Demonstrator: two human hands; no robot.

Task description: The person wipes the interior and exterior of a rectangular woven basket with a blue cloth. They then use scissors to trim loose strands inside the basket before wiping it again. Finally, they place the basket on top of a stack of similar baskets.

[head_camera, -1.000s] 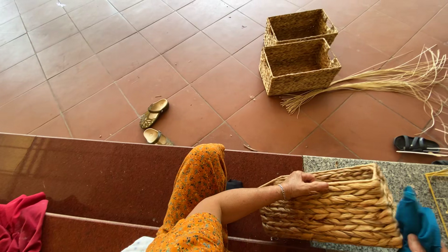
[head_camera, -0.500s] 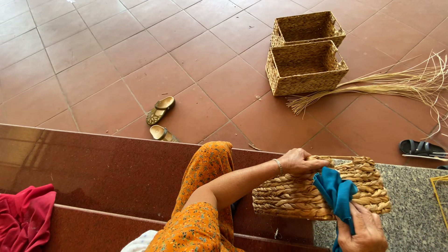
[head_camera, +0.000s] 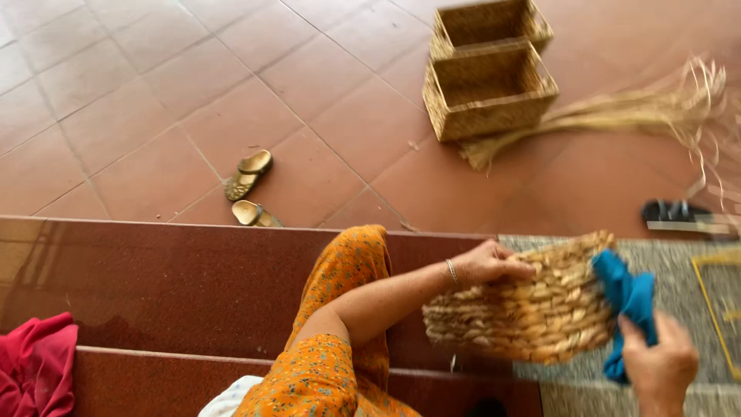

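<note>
Woven basket (head_camera: 532, 309), straw-coloured and tilted, gripped by left hand (head_camera: 490, 264); right hand (head_camera: 660, 367) clutches blue cloth (head_camera: 629, 297).

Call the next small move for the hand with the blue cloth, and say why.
Probably drag the blue cloth leftward across the woven basket. The right hand presses the cloth against the basket's right end only, so the woven side facing the camera is uncovered. The left hand grips the top rim, which looks like enough bracing for a wipe.
</note>
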